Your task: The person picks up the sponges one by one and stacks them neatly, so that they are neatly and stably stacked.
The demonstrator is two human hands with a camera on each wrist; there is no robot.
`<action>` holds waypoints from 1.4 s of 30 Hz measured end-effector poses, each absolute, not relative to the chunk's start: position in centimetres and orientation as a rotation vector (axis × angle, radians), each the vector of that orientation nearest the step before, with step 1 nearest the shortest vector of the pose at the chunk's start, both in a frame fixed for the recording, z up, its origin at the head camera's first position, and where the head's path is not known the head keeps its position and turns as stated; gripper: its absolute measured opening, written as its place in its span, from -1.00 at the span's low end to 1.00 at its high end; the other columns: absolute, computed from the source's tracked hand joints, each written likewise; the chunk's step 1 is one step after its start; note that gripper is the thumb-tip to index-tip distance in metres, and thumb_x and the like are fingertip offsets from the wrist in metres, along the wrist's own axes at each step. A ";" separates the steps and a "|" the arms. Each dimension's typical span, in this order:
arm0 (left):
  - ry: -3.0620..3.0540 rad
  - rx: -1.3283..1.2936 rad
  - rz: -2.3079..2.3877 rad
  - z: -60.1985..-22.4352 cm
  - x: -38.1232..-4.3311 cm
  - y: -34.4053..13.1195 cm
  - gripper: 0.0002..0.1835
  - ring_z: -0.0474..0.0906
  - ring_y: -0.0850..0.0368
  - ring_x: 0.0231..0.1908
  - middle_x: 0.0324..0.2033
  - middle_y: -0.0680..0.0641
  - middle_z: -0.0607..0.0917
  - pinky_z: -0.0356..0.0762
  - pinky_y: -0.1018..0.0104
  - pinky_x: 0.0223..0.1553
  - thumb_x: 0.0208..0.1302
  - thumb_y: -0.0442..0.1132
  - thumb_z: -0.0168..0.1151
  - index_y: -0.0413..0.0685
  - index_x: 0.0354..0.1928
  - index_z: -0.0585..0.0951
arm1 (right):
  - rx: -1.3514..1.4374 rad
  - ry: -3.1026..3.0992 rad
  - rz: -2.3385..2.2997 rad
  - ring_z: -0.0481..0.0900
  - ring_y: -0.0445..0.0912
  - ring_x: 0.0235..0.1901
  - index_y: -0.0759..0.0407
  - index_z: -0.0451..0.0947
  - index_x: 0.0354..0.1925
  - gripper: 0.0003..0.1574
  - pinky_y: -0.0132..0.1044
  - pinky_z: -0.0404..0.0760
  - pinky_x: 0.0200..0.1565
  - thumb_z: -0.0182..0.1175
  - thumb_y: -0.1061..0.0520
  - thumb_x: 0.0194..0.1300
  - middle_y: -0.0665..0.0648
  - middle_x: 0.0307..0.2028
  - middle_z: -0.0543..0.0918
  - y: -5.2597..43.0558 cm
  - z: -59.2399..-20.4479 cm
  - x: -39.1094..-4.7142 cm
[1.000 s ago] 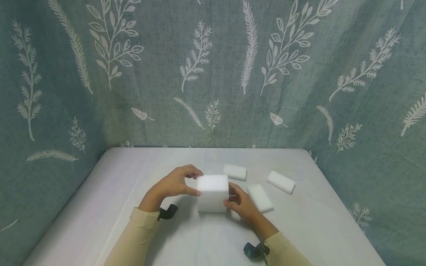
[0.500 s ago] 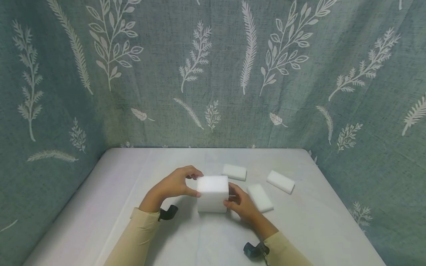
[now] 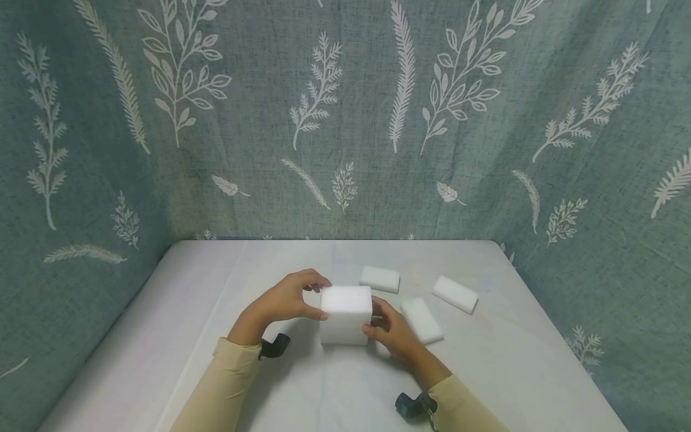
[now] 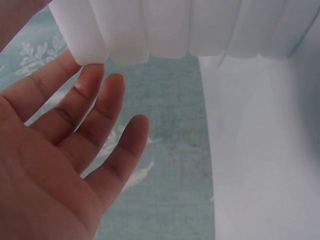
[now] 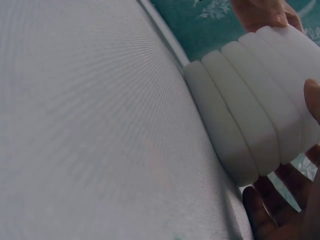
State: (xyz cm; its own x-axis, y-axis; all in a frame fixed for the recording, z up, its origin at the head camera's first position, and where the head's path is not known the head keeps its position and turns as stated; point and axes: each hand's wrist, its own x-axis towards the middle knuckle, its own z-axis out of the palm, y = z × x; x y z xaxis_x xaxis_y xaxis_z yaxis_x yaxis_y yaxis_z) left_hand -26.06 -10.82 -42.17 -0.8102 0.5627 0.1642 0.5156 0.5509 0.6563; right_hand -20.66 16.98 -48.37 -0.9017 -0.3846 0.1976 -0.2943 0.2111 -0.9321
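White rounded sponge blocks form an upright stack (image 3: 345,317) on the table, several layers high, as the seams in both wrist views show. At the top left, my left hand (image 3: 282,297) pinches the uppermost sponge (image 4: 77,32) between thumb and fingertips; its other fingers spread below in the left wrist view. From the right, my right hand (image 3: 396,335) holds the stack lower down, thumb on the front and fingers behind. The lowest sponge (image 5: 220,125) rests on the cloth in the right wrist view.
Three loose white sponges lie beyond and right of the stack: one behind it (image 3: 380,279), one beside my right hand (image 3: 422,321), one farther right (image 3: 455,294). A pale cloth covers the table (image 3: 216,336). A green leaf-patterned curtain (image 3: 345,120) surrounds its back and sides.
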 end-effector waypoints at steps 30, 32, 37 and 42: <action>2.597 0.934 1.247 -44.3 -25.8 -11.2 -0.10 0.47 0.09 -0.01 -0.06 0.07 0.52 0.43 0.06 0.10 -0.18 0.06 0.62 0.01 0.27 0.46 | -0.595 2.403 -1.776 0.40 0.17 0.22 0.15 0.00 0.49 0.24 0.00 0.45 0.18 0.52 0.13 0.03 0.30 0.31 0.34 18.4 -50.5 -21.9; 2.589 0.918 1.271 -44.5 -25.7 -11.1 -0.04 0.47 0.09 0.04 -0.02 0.06 0.51 0.43 0.06 0.12 -0.20 0.08 0.62 -0.01 0.31 0.42 | -0.612 2.478 -1.731 0.37 0.13 0.26 0.15 0.01 0.48 0.28 -0.03 0.39 0.22 0.55 0.14 -0.03 0.24 0.29 0.37 19.0 -50.0 -21.8; 2.596 0.829 1.375 -44.7 -25.2 -11.4 0.00 0.48 -0.01 0.11 0.09 0.03 0.52 0.41 0.00 0.16 -0.24 0.08 0.65 0.06 0.34 0.41 | -0.635 2.650 -1.578 0.37 0.04 0.27 0.06 0.10 0.47 0.24 -0.06 0.39 0.23 0.57 0.14 -0.06 0.08 0.28 0.42 20.5 -48.6 -21.6; 2.508 0.812 1.532 -45.3 -25.0 -11.7 -0.08 0.47 -0.12 0.14 0.17 -0.06 0.51 0.38 -0.04 0.18 -0.16 -0.02 0.63 0.00 0.32 0.42 | -0.578 2.904 -1.267 0.40 0.09 0.24 0.06 0.39 0.32 -0.09 0.08 0.39 0.20 0.51 0.02 0.03 0.04 0.23 0.47 22.4 -47.9 -21.2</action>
